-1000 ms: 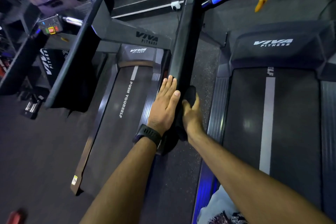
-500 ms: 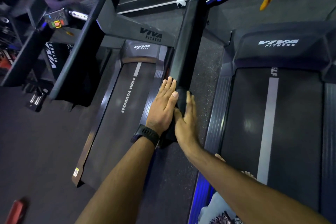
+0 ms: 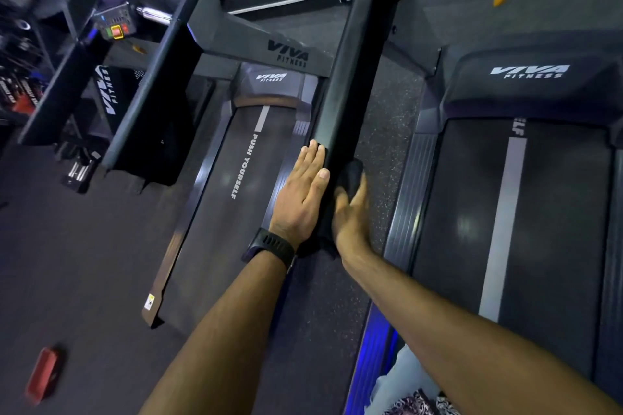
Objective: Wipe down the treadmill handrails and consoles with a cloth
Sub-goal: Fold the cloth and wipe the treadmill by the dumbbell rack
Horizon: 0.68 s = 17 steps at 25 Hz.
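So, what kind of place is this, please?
Probably a gym: a treadmill and a second treadmill beside it, both marked VIVA FITNESS, on a speckled floor.

right hand [image 3: 350,217] curled again, cloth [image 3: 352,173] showing

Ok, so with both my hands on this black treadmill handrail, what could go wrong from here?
The bunched black cloth under your right hand, on the right side of the long black handrail, could slip and drop to the speckled dark floor. Your left hand lies flat against the rail's left side and may smudge it. The small red object on the floor to your left could trip you if you step back.
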Available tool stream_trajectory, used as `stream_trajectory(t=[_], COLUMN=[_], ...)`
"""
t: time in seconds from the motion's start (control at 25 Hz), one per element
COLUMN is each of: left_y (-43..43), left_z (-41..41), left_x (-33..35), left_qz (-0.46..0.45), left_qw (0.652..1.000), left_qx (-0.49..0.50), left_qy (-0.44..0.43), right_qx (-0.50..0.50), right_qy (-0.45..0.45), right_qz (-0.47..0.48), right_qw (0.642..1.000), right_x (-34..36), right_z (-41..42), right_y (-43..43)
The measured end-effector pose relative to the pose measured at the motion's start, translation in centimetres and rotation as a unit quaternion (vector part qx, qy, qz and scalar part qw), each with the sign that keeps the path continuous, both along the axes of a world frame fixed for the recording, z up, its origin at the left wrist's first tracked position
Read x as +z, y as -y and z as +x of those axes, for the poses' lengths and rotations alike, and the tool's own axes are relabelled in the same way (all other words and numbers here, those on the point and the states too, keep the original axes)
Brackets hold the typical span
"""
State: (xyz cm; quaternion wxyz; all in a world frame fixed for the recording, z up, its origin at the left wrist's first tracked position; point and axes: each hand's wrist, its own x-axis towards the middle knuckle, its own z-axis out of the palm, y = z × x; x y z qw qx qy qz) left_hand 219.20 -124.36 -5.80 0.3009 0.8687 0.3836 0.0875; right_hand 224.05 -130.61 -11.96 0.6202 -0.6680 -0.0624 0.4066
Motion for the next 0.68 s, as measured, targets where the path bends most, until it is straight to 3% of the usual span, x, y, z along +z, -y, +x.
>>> stream_trajectory(t=[0.04, 0.2, 0.36, 0.56, 0.68], left_y=[0.1, 0.1, 1.3, 2.0, 2.7], left_z=[-0.1, -0.2, -1.3, -1.8, -2.5], left_x=[0.0, 0.0, 0.1, 0.4, 0.4], left_qz=[0.003, -0.014, 0.000, -0.011, -0.002], left_qw=[1.000, 1.000, 1.000, 1.000, 0.999], left_qx=[-0.003, 0.017, 0.018, 0.027, 0.026], left_qy=[-0.002, 0.016, -0.004, -0.005, -0.022], right_qx=[0.011, 0.024, 0.004, 0.024, -0.001], right_qy=[-0.011, 0.130, -0.016, 0.104, -0.008], right_qz=[0.007, 0.076, -0.009, 0.064, -0.003], right_qw=[1.000, 0.988, 1.000, 0.992, 1.000], right_x=[0.5, 1.8, 0.4, 1.8, 0.7], right_z=[-1.0, -1.0, -1.3, -1.6, -1.7], right_y=[0.8, 1.0, 1.0, 1.5, 1.2])
